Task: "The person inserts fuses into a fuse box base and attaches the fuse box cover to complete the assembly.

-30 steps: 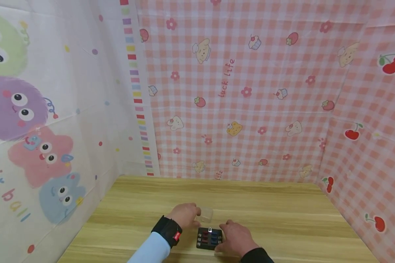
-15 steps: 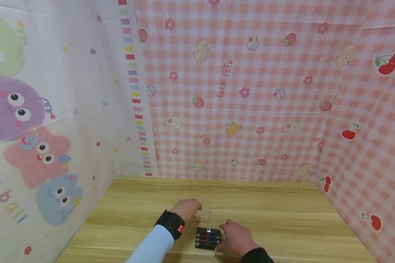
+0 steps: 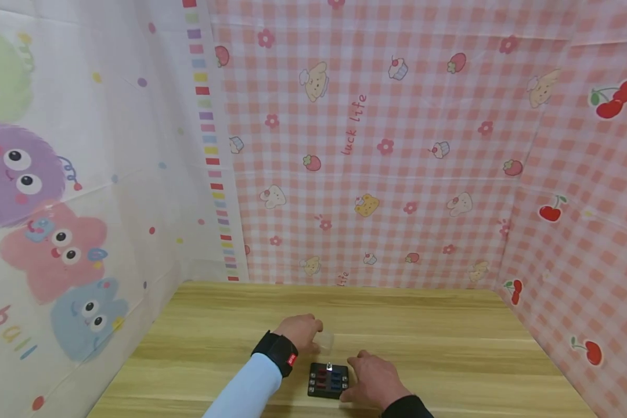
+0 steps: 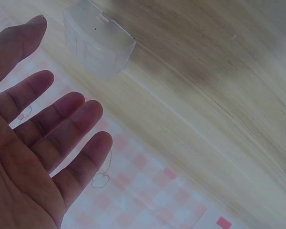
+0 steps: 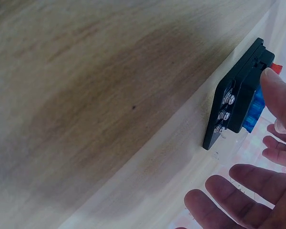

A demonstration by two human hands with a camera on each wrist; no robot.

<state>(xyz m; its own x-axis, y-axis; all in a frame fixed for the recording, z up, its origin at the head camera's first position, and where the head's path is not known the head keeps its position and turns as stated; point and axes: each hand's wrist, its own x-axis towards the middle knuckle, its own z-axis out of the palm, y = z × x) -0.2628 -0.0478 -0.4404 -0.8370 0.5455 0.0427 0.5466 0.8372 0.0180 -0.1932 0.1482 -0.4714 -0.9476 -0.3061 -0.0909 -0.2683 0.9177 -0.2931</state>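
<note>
A black fuse block with red and blue fuses and screw terminals lies on the wooden table. My right hand is at its right side, fingers spread and loosely bent. In the right wrist view the thumb overlaps the fuse block; whether it touches, I cannot tell. Just beyond the block sits a clear plastic cover. My left hand is beside the cover's left edge. The left wrist view shows its fingers relaxed and a gap between them and the cover.
The wood-grain table reaches back to a pink checked cloth wall. A white cloth with cartoon figures hangs on the left, and more checked cloth closes off the right.
My left hand has moved slightly right and forward along the cover. My right hand stays by the fuse block. The head view has turned a little to the right.
</note>
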